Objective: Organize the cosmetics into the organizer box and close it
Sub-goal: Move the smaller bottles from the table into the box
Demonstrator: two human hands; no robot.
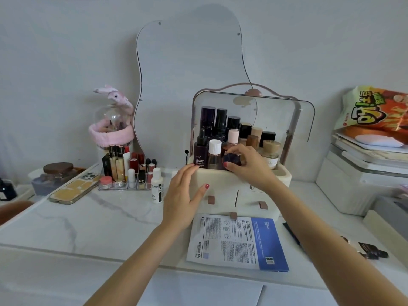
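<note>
The person's right hand [247, 164] is over the front rim of the cream plastic organizer box [223, 184], its fingers curled round a small round dark purple jar [231, 159] and pinching it by the sides. The jar sits at the open top of the box, just in front of a clear bottle with a white ribbed cap [214, 154] and beside a dark dropper bottle [201, 151]. Above that grip the box's clear hinged lid [284, 115] stands raised. The left hand [183, 195] lies flat against the box's left front corner, fingers straight, holding nothing. Below the right wrist a white and blue printed sachet [238, 241] lies on the white marble-patterned tabletop [99, 219]. Well to the left of both hands stands a small white bottle with black lettering [157, 186].
</note>
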